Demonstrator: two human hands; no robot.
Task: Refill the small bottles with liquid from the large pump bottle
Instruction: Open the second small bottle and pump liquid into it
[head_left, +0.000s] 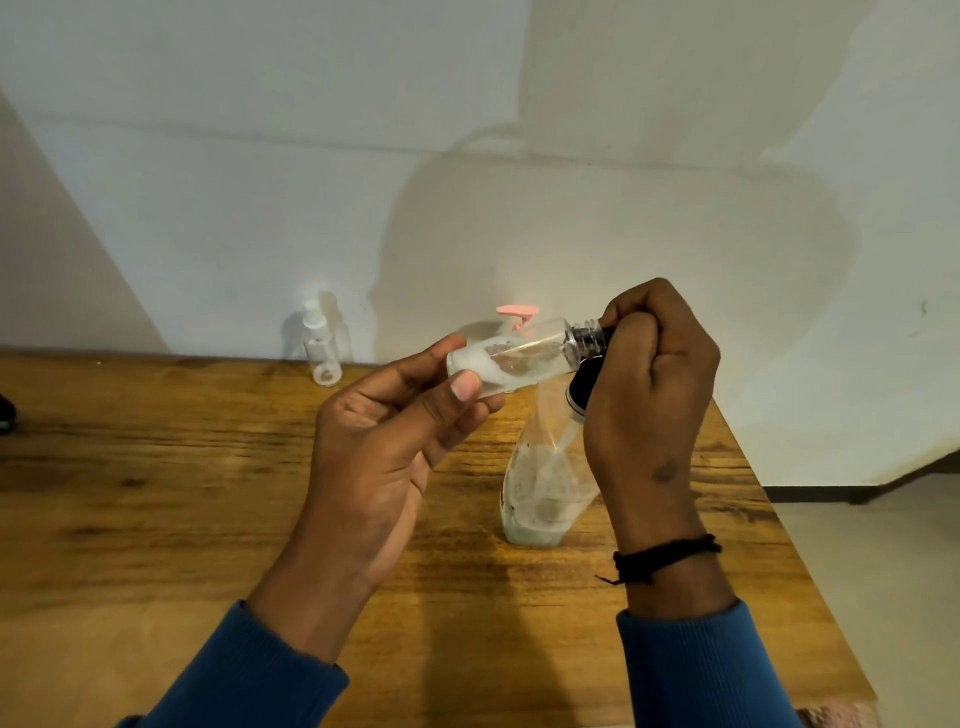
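- We held a small clear bottle (524, 356) on its side above the wooden table (208, 467), its base toward our left and its threaded neck toward our right; a little white liquid sat at the base end.
- Our left hand (395, 441) gripped the base end, the thumb (457, 400) pressed on the near side and the other fingers curled behind the bottle.
- Our right hand (649, 379) was closed in a fist at the bottle's neck, its fingers clamped around a black cap (584, 384) with a thin tube hanging from it; the cap sat just off the neck, whose threads showed bare.
- A black cord bracelet (667, 556) circled the right wrist, and both arms wore blue sleeves (706, 670).
- The large pump bottle (545, 483) stood on the table below and behind our hands, clear-walled, with white liquid low in its bottom; its pink pump head (514, 310) showed above the small bottle.
- Another small clear bottle with a white spray top (322, 343) stood upright at the table's far edge against the wall, well apart to the left.
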